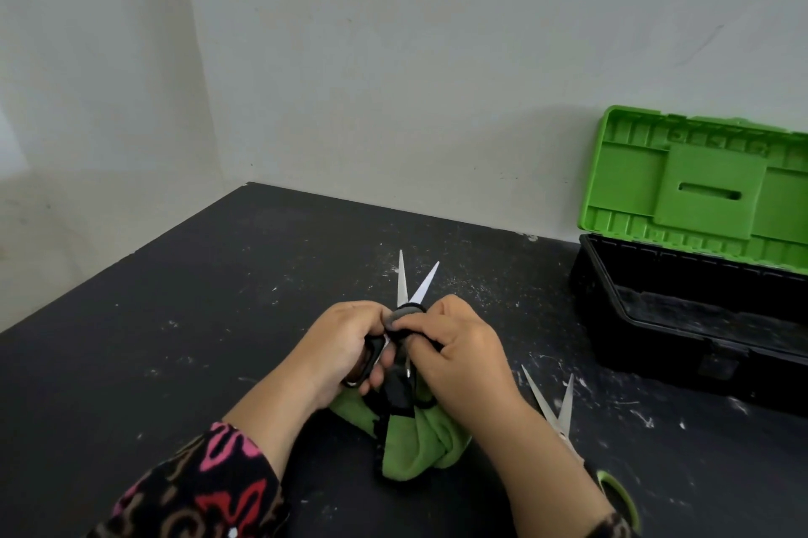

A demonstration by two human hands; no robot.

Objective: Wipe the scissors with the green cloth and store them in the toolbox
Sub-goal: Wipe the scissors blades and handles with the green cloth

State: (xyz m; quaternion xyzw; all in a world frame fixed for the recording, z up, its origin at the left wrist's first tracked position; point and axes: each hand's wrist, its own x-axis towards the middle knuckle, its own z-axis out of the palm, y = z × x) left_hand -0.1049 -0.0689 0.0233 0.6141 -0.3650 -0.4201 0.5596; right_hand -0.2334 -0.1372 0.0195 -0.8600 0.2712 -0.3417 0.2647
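While your left hand [350,345] curls round one black handle loop of the scissors [409,288], the two blades stand spread in a V, tips pointing away from you over the dark table [218,319]. Your right hand [459,362] is closed on the same scissors just behind the pivot, fingertips pinching there, so both hands are full and neither is free.

The green cloth [419,437] lies bunched under your wrists. Whether your right hand has any of it pinched cannot be told from here. It looks as if no cloth is on the blades yet, so I judge the wiping barely begun.

Mind the open blades: if you draw the cloth along an edge with bare fingertips leading, a slip would cut you. If your left grip squeezes the loops, the blades could close on the cloth or a finger.

To the right, a second pair [553,406] with a green handle lies on the table, partly under your right forearm, points open. A careless sweep of that arm could catch them or push them about.

Farthest right the toolbox [656,345] stands open, its green lid [708,187] upright. Reaching across with open scissors risks the points striking its near wall.
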